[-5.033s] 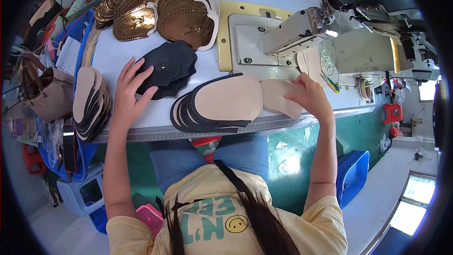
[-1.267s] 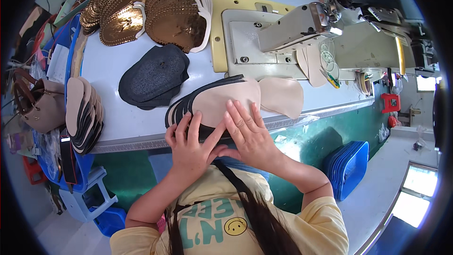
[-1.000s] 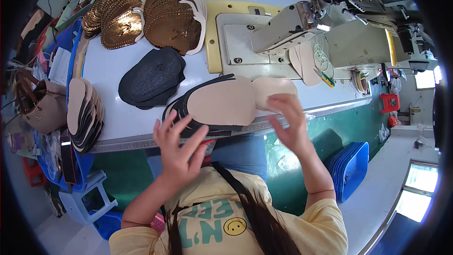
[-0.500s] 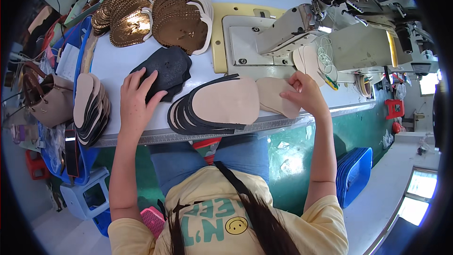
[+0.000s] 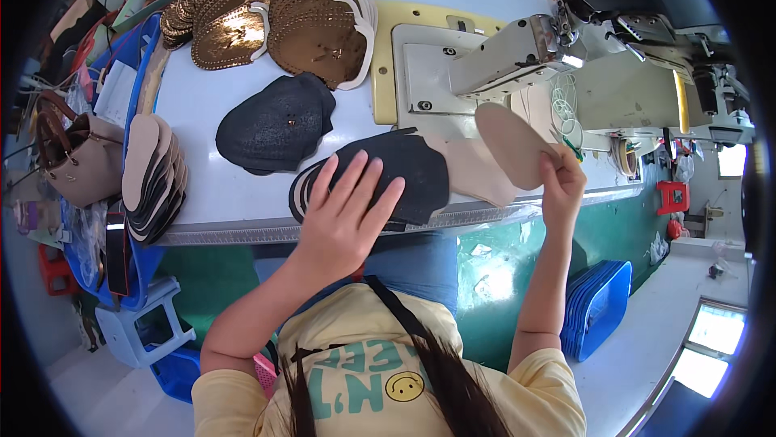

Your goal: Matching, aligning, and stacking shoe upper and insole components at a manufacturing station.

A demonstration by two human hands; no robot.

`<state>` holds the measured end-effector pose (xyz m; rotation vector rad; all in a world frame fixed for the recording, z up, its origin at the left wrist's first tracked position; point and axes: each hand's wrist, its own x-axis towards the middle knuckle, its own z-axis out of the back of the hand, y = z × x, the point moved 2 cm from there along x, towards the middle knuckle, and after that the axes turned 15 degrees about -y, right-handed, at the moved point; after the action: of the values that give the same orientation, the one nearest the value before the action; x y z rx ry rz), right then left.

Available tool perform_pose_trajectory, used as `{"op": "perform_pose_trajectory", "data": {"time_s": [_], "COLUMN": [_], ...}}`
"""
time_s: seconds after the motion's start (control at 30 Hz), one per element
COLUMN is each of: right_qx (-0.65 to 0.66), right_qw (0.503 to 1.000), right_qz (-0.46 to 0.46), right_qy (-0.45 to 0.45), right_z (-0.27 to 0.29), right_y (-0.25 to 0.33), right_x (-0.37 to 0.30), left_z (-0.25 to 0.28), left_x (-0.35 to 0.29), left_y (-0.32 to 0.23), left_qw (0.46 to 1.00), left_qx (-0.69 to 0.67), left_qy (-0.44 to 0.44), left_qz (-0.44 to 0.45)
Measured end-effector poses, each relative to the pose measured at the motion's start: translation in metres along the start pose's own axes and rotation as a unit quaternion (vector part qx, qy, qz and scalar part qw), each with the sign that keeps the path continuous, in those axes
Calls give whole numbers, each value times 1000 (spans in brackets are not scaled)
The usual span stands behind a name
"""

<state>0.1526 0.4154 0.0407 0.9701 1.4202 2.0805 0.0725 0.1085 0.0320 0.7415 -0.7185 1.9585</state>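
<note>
My left hand (image 5: 346, 215) lies with spread fingers on the middle stack of layered black and beige pieces, which has a black shoe piece (image 5: 416, 174) on top. In my right hand (image 5: 563, 178) a beige insole (image 5: 511, 144) is pinched at its near end, raised and tilted over the table's right part. Below it, flat beige insoles (image 5: 471, 162) lie beside the middle stack. A pile of black shoe pieces (image 5: 271, 124) rests farther back on the left. At the far left stands a fanned stack of beige and black pieces (image 5: 145, 170).
Bronze shiny shoe pieces (image 5: 319, 25) lie in overlapping rows at the back. A sewing machine (image 5: 517, 53) occupies the right, with pale thread (image 5: 566, 105) beside it. A ruler strip (image 5: 234, 235) runs along the near edge. A handbag (image 5: 85, 158) stands at left.
My left hand has moved right from the black pile to the middle stack, whose top is now black instead of beige. My right hand has lifted a beige insole from the table.
</note>
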Motion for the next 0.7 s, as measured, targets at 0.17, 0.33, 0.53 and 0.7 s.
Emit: {"op": "perform_pose_trajectory", "data": {"time_s": [0.17, 0.33, 0.53, 0.7], "right_qx": [62, 76, 42, 12], "right_qw": [993, 968, 950, 949], "right_qz": [-94, -196, -206, -208], "right_qy": [28, 133, 230, 236], "right_z": [-8, -61, -98, -105], "right_y": [12, 24, 38, 39], "right_x": [-6, -25, -21, -22], "left_z": [0, -6, -10, -13], "left_x": [-20, -48, -55, -61], "left_y": [-9, -1, 0, 0], "left_qw": [997, 991, 991, 986], "left_qx": [-35, -3, -4, -9], "left_qy": [-21, -113, -116, -142], "left_qz": [61, 70, 66, 89]}}
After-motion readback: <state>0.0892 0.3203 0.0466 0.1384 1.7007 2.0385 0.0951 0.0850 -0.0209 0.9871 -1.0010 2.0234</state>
